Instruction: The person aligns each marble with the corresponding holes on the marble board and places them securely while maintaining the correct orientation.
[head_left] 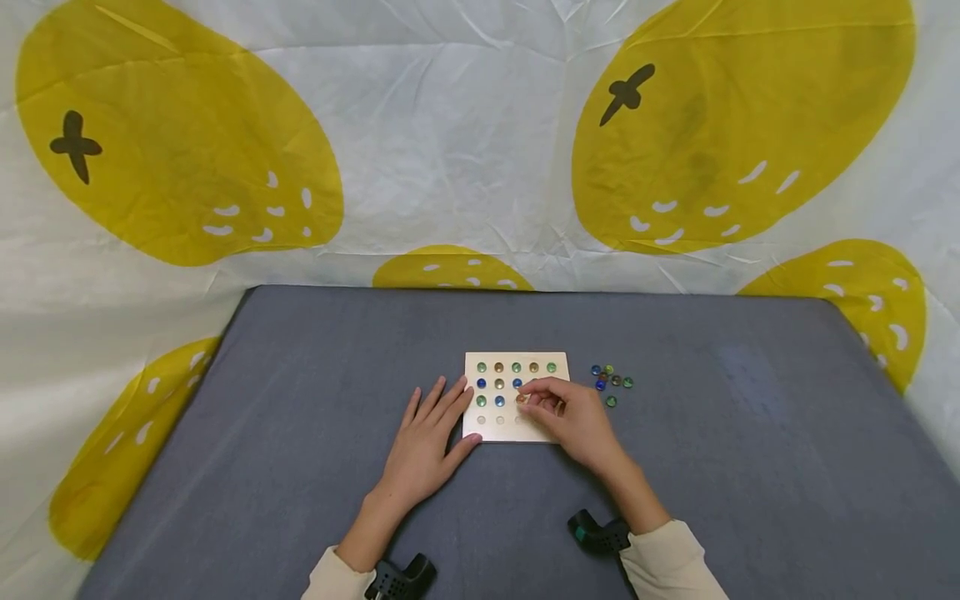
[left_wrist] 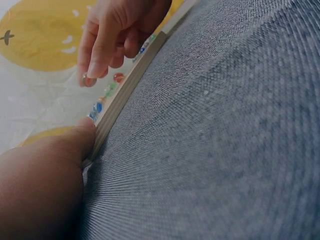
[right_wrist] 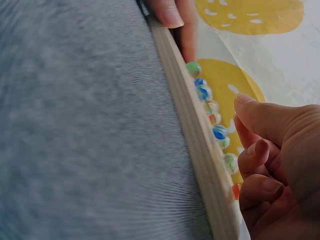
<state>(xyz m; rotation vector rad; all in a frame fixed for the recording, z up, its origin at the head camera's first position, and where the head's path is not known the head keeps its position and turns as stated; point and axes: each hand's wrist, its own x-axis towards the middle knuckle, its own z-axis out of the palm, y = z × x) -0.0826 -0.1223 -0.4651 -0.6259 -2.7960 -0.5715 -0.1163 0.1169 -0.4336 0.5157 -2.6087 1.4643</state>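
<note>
A pale wooden board [head_left: 491, 432] with rows of round hollows lies flat on the table. Glass marbles in green, blue and amber sit in its back rows, such as a blue marble [head_left: 482, 383] at the left. My left hand [head_left: 422, 450] rests at the board's left edge with fingers spread and straight, its thumb by the near corner. Over the right part of the board, my right hand [head_left: 577, 421] pinches a reddish glass marble [left_wrist: 89, 80] between thumb and fingertip, held just above the board. This hand hides some hollows on that side. Pale bare hollows [head_left: 500, 420] show in the front row.
Just right of the board, several loose marbles [head_left: 616, 380] lie in a small cluster, with a green marble [head_left: 611, 402] slightly nearer. Grey cloth [head_left: 300, 400] covers the table. A white curtain with yellow shapes [head_left: 450, 167] hangs behind its far edge.
</note>
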